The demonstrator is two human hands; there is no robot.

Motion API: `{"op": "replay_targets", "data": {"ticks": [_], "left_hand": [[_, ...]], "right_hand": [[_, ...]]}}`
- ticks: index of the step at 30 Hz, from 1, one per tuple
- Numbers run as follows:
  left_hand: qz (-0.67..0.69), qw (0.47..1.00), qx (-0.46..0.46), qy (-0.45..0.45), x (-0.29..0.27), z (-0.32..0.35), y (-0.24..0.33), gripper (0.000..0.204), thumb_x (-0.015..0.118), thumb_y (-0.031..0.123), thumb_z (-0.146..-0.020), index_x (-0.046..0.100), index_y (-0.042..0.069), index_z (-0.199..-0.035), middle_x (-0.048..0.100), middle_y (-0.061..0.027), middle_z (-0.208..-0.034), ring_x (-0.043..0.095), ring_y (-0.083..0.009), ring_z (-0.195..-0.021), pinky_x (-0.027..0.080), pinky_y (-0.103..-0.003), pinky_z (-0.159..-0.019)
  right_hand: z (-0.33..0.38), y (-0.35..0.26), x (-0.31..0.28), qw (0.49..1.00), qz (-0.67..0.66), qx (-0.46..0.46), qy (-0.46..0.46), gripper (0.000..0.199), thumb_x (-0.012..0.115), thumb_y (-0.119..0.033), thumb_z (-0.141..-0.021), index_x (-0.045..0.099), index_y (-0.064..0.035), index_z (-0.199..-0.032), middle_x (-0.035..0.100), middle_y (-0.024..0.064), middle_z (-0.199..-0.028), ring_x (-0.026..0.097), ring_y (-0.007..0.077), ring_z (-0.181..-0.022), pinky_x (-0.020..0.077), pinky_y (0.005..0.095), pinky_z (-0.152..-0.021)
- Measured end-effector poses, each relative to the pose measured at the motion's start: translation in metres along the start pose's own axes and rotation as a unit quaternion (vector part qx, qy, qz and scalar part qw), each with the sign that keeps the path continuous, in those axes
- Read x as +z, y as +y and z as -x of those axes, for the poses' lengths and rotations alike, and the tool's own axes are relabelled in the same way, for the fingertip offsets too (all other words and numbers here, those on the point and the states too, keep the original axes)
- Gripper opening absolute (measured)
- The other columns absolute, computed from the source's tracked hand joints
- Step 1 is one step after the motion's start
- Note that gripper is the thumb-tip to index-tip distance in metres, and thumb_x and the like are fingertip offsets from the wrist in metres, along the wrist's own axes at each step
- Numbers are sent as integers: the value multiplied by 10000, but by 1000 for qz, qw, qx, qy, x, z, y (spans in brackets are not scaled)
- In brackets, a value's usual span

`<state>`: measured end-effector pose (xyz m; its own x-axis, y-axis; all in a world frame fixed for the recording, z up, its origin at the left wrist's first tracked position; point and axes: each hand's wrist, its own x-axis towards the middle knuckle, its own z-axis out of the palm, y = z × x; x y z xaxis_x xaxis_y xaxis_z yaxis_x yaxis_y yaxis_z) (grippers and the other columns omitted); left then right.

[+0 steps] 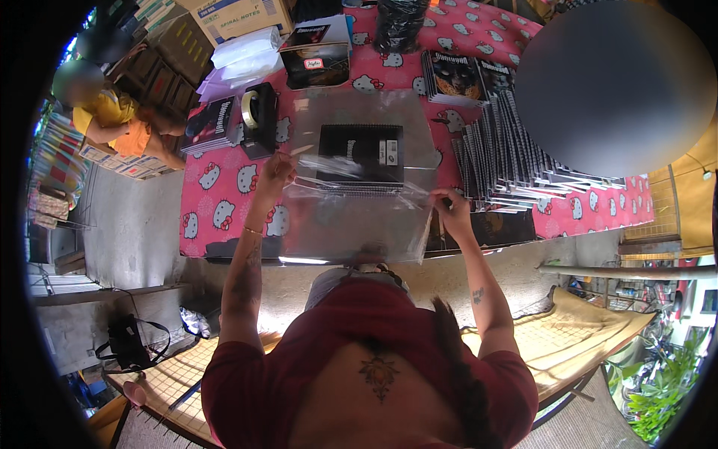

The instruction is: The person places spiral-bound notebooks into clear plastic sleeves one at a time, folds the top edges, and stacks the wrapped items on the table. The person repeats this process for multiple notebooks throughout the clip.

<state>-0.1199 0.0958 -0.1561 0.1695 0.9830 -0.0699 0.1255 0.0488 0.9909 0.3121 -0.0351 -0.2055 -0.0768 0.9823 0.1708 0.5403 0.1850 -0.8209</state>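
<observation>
A black spiral notebook with a white label lies in the middle of a clear plastic sheet, and the film is drawn up along the notebook's near edge. My left hand is closed at the film's left side, and a short pale stick-like piece juts out beside its fingers. On the right, my right hand pinches the film's other side between thumb and fingers. The film stretches between both hands.
A black tape dispenser and stacked notebooks stand to the left. Several spiral notebooks fan out at the right. Behind are an open black box and a cardboard box. A person sits at the far left.
</observation>
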Motion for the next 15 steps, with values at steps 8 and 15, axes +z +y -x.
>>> {"op": "replay_targets", "data": {"ticks": [8, 15], "left_hand": [[-36, 999, 4, -5, -1, -32, -16, 208, 636, 224, -947, 605, 18, -947, 621, -38, -761, 589, -89, -656, 481, -226, -593], [23, 988, -149, -43, 8, -42, -23, 265, 564, 253, -983, 517, 43, -1138, 652, -130, -968, 672, -216, -813, 560, -329, -710]], "right_hand": [[-42, 5, -6, 983, -129, 129, 20, 363, 669, -8, -872, 549, -38, -1213, 669, 91, -1040, 652, 144, -871, 521, 281, -747], [-64, -34, 3, 922, -362, 113, 76, 461, 756, -93, -832, 538, -13, -1230, 662, 111, -1089, 649, 152, -911, 529, 265, -748]]}}
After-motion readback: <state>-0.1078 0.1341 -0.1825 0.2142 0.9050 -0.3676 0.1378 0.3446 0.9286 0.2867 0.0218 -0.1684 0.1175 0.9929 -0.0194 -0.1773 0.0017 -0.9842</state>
